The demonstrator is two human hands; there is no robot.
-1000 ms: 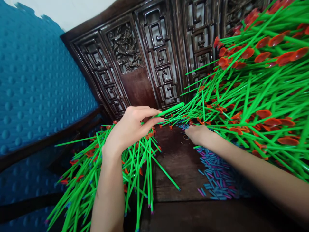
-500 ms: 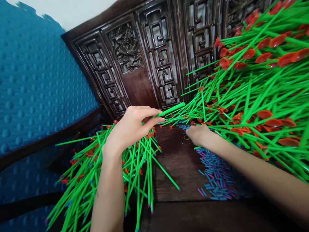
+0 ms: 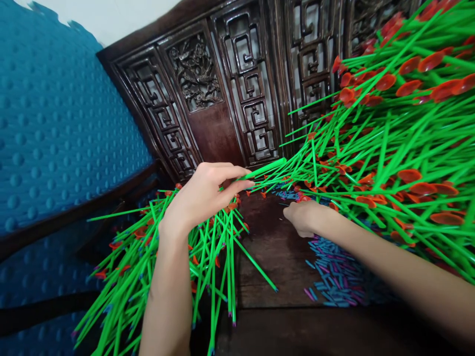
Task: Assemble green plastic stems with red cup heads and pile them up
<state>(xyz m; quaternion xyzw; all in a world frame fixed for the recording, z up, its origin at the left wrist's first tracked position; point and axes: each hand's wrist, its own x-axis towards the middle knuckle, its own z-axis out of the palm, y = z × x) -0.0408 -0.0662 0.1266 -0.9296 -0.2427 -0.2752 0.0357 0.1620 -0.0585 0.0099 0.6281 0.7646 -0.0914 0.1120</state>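
My left hand (image 3: 210, 193) is closed, thumb and fingers pinching a bright green plastic stick (image 3: 267, 168) whose thick end points up and to the right. Lower and to the right, my right hand (image 3: 302, 216) has its fingers curled together over the dark wooden surface (image 3: 270, 252). A small thin piece shows by its fingertips, but what those fingers hold is hidden. Small blue and purple tube pieces (image 3: 336, 274) lie loose under the right wrist. A red cup-shaped piece (image 3: 304, 197) is just behind that hand.
A large heap of green sticks with red cups (image 3: 408, 148) fills the right side. Another pile of green sticks (image 3: 148, 267), several with blue or purple tips, lies left of my left forearm. Behind stands a carved dark wood backrest (image 3: 215, 131); a blue bumpy mat (image 3: 55, 123) is at left.
My right hand has moved slightly down and turned, uncovering a red cup piece behind it. The green stick end below it no longer shows. My left hand keeps its pinch nearly in place.
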